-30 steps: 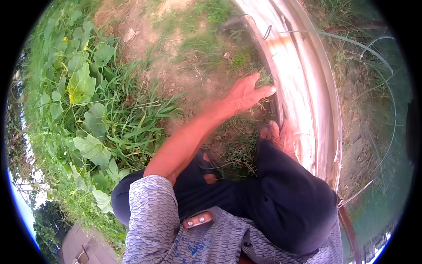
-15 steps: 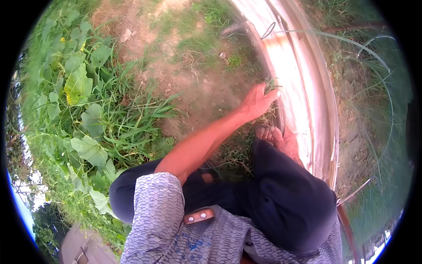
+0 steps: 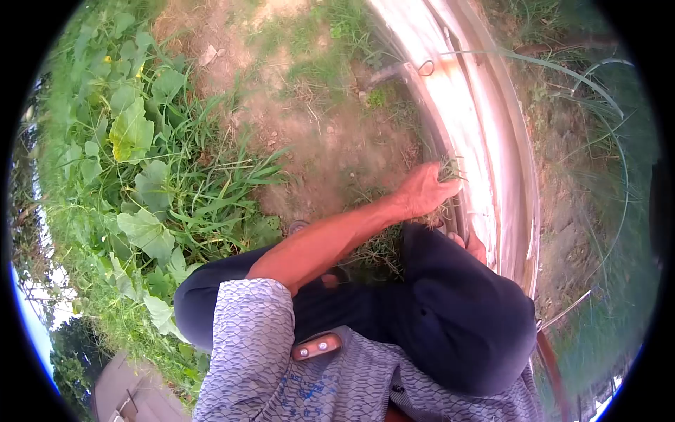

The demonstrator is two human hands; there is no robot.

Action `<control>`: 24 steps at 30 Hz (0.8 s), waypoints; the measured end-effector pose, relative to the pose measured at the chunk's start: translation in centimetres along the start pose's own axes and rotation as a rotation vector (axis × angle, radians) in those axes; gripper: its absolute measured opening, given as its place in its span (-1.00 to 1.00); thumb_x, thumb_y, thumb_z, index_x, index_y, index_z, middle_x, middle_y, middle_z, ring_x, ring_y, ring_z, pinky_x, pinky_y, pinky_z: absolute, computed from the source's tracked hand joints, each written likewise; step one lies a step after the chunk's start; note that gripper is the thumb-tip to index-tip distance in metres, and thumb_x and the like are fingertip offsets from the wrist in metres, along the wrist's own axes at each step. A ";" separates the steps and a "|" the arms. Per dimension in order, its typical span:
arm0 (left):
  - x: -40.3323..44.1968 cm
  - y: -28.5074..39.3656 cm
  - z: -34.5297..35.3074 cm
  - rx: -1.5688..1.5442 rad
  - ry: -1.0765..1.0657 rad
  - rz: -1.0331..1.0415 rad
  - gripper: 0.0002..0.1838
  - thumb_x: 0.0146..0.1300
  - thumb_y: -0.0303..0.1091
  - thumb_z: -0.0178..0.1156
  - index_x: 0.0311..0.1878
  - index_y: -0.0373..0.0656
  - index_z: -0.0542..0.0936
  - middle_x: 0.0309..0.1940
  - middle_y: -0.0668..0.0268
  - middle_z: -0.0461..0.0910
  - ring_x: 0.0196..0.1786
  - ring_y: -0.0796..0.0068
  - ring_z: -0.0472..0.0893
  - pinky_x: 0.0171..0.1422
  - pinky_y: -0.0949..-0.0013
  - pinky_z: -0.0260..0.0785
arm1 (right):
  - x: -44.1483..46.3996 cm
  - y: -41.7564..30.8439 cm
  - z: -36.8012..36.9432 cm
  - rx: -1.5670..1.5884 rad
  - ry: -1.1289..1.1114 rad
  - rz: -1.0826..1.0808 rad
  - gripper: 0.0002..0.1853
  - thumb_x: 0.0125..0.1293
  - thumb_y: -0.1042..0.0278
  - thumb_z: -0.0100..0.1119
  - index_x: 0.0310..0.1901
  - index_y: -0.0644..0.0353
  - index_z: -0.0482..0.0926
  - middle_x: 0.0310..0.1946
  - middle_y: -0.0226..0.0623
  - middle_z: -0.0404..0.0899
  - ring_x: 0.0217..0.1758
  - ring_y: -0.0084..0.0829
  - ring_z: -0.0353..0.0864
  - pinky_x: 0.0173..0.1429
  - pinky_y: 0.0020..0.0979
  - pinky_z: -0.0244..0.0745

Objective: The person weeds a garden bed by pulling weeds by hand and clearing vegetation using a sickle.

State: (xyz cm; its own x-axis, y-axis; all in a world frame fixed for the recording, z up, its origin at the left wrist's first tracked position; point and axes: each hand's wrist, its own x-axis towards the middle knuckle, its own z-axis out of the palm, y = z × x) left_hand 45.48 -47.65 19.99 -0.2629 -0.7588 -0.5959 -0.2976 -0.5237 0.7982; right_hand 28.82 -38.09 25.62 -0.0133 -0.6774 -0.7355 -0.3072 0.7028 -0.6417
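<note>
My left hand is closed on a small tuft of grass, beside the left edge of a long pale log. Partly hidden behind my bent knee, my right hand is closed at the lower end of a long, thin-handled tool. The tool's head juts left from the log's edge over the soil; its blade is blurred. Dark trousers cover my bent legs. Cut or loose grass lies between my left forearm and the knee.
Broad-leaved plants and tall grass grow at the left. Bare soil lies in the middle. A thin wire loop shows on the log. Right of it are soil and long curved stems. Paving shows at the lower left.
Both hands have come down in the view, nearer my body. The tool's head has moved down and slightly right along with my right hand. Grass stays in my left hand.
</note>
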 end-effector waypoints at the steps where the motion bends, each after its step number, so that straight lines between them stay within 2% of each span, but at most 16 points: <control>1: -0.2 -0.6 1.3 -0.072 0.009 0.031 -0.42 0.03 0.02 0.26 -0.42 -0.51 0.49 -0.54 -0.09 0.52 -0.38 0.21 0.57 -0.23 0.16 0.41 | -0.5 0.2 -0.9 -0.143 0.046 0.010 -0.64 0.34 0.17 0.13 -0.02 0.29 0.46 -0.27 -0.08 0.60 -0.24 -0.47 0.54 -0.18 -0.34 0.43; 2: -1.0 -0.8 1.7 -0.069 0.012 0.023 -0.42 0.03 0.02 0.26 -0.42 -0.51 0.49 -0.54 -0.09 0.52 -0.38 0.21 0.57 -0.23 0.16 0.41 | -1.2 0.5 -2.0 -0.139 0.038 0.014 -0.64 0.34 0.17 0.13 -0.02 0.29 0.46 -0.27 -0.08 0.60 -0.24 -0.47 0.54 -0.18 -0.34 0.43; 4: -1.9 -1.3 2.3 0.021 -0.253 0.105 -0.40 0.01 0.04 0.28 -0.39 -0.52 0.51 -0.52 -0.15 0.52 -0.38 0.15 0.58 -0.23 0.15 0.40 | -2.1 1.3 -3.6 -0.505 0.036 0.222 -0.64 0.31 0.10 0.16 -0.07 0.25 0.48 -0.34 -0.08 0.61 -0.34 -0.34 0.55 -0.21 -0.26 0.42; 5: -2.1 -1.6 2.2 0.016 -0.257 0.095 -0.40 0.01 0.04 0.28 -0.39 -0.52 0.51 -0.52 -0.15 0.52 -0.38 0.15 0.58 -0.23 0.15 0.40 | -2.4 1.8 -3.9 -0.628 0.026 0.296 -0.63 0.30 0.08 0.17 -0.09 0.24 0.48 -0.37 -0.08 0.61 -0.38 -0.30 0.56 -0.22 -0.24 0.42; 7: -2.3 -2.3 0.3 0.351 -0.349 0.114 -0.49 0.08 -0.01 0.25 -0.24 -0.39 0.53 -0.38 -0.13 0.57 -0.29 0.03 0.60 -0.13 0.11 0.43 | -2.6 3.5 -3.5 -0.686 0.228 0.057 -0.54 0.26 -0.07 0.19 -0.11 0.21 0.47 -0.42 0.00 0.57 -0.38 -0.09 0.53 -0.22 -0.10 0.38; 8: -2.4 -2.5 -1.1 0.522 -0.389 0.122 -0.52 0.12 -0.03 0.24 -0.16 -0.33 0.54 -0.32 -0.13 0.60 -0.25 -0.03 0.62 -0.08 0.08 0.44 | -2.5 4.1 -3.4 -0.683 0.223 0.057 -0.54 0.26 -0.07 0.19 -0.11 0.21 0.47 -0.42 0.00 0.57 -0.38 -0.09 0.53 -0.22 -0.10 0.38; 10: -1.8 -3.4 -5.1 0.798 -0.267 0.124 -0.59 0.12 -0.07 0.22 -0.19 -0.27 0.52 -0.29 -0.09 0.60 -0.18 -0.12 0.59 -0.08 0.04 0.44 | -2.0 5.3 -3.5 -0.638 0.229 0.081 -0.51 0.25 -0.12 0.18 -0.07 0.19 0.47 -0.40 0.04 0.55 -0.32 -0.04 0.52 -0.19 -0.07 0.37; 12: -0.8 -5.1 -9.1 0.840 0.108 0.124 -0.66 0.11 -0.16 0.19 -0.14 -0.17 0.47 -0.14 0.00 0.58 -0.20 -0.07 0.60 -0.10 0.03 0.44 | -1.6 6.1 -3.3 -0.579 0.253 0.114 -0.46 0.25 -0.17 0.16 -0.02 0.17 0.46 -0.38 0.08 0.53 -0.26 0.00 0.51 -0.16 -0.04 0.36; 14: -0.2 -3.7 -12.1 1.016 0.233 0.098 -0.67 0.14 -0.26 0.16 -0.04 -0.13 0.42 0.00 0.06 0.50 -0.23 0.01 0.62 -0.17 0.07 0.48 | -1.7 6.2 -3.0 -0.536 0.271 0.145 -0.44 0.24 -0.19 0.16 0.00 0.16 0.46 -0.37 0.10 0.52 -0.24 0.02 0.50 -0.15 -0.03 0.35; 16: 1.6 -3.6 -14.0 1.210 0.336 0.170 -0.69 0.16 -0.38 0.13 -0.03 -0.16 0.37 0.00 0.08 0.44 -0.26 0.09 0.64 -0.25 0.13 0.50 | -1.9 5.5 -3.0 -0.494 0.267 0.149 -0.37 0.24 -0.25 0.13 0.11 0.14 0.44 -0.34 0.14 0.52 -0.23 0.08 0.50 -0.14 -0.02 0.36; 18: 3.5 -4.6 -15.0 1.310 0.410 0.108 -0.67 0.16 -0.41 0.12 0.00 -0.18 0.36 0.01 0.06 0.43 -0.26 0.12 0.64 -0.28 0.15 0.51 | -1.4 5.2 -2.9 -0.515 0.271 0.112 -0.38 0.27 -0.18 0.15 0.17 0.15 0.43 -0.36 0.01 0.56 -0.36 -0.10 0.54 -0.18 -0.12 0.40; 20: 4.5 -4.8 -15.7 1.404 0.490 0.042 -0.65 0.16 -0.44 0.10 0.03 -0.20 0.35 0.02 0.04 0.43 -0.26 0.14 0.65 -0.30 0.17 0.51 | -1.4 4.3 -2.8 -0.338 0.196 0.151 -0.43 0.30 -0.10 0.16 0.16 0.19 0.43 -0.37 -0.07 0.58 -0.39 -0.27 0.53 -0.18 -0.21 0.41; 22: 5.3 -4.1 -16.3 1.361 0.346 -0.022 -0.68 0.16 -0.41 0.09 -0.01 -0.26 0.39 -0.04 -0.04 0.49 -0.24 0.06 0.64 -0.25 0.08 0.50 | -1.3 4.1 -2.7 -0.235 0.166 0.145 -0.46 0.33 -0.03 0.16 0.16 0.23 0.42 -0.36 -0.12 0.59 -0.36 -0.40 0.52 -0.18 -0.28 0.41; 23: 5.8 -3.7 -16.8 1.362 0.346 -0.021 -0.68 0.16 -0.41 0.09 -0.01 -0.26 0.39 -0.04 -0.04 0.49 -0.24 0.06 0.64 -0.25 0.08 0.50 | -1.3 4.2 -2.7 -0.193 0.160 0.125 -0.48 0.34 0.01 0.16 0.16 0.24 0.42 -0.36 -0.14 0.59 -0.33 -0.47 0.52 -0.17 -0.31 0.41; 24: 6.5 -3.3 -17.5 1.283 0.276 -0.040 -0.72 0.16 -0.39 0.08 -0.07 -0.27 0.41 -0.14 -0.07 0.52 -0.21 0.01 0.62 -0.21 0.03 0.48 | -1.3 4.5 -2.5 -0.192 0.159 0.124 -0.48 0.34 0.01 0.16 0.16 0.24 0.42 -0.36 -0.14 0.59 -0.33 -0.47 0.52 -0.17 -0.31 0.41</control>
State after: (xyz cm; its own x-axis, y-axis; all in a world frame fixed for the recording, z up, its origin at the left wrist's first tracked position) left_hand 60.82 -57.61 15.05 -0.0844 -0.8853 -0.4573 -0.9964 0.0750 0.0387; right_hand 25.07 -34.59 24.20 -0.2065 -0.6247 -0.7530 -0.4685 0.7388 -0.4844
